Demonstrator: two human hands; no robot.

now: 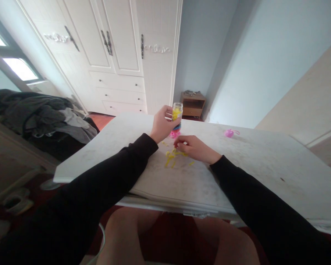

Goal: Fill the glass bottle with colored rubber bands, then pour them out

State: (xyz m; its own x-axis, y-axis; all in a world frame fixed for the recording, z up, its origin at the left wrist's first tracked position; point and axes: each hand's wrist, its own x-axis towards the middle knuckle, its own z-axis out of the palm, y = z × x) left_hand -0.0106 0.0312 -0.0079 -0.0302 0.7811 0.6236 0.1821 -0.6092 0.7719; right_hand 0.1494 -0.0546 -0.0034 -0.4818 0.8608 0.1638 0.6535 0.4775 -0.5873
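Observation:
My left hand point(164, 123) is wrapped round a clear jar point(177, 108) that stands upright on the white table point(160, 180). Yellow pieces fill the upper part of the jar, with blue, red and pink layers below. Its mouth is uncovered. Just in front of it, several thin yellow strips point(170, 157) lie scattered on the tabletop. My right hand point(191, 147) rests over these strips, thumb and fingertips pinched together at the pile. A yellow strip appears to be at the fingertips.
A pink round lid-like piece with a loop point(228, 133) lies on the table to the right. Behind the table stand a white wardrobe point(121, 88) and a small wooden cabinet point(193, 105). Dark clothes point(44, 114) are heaped at the left.

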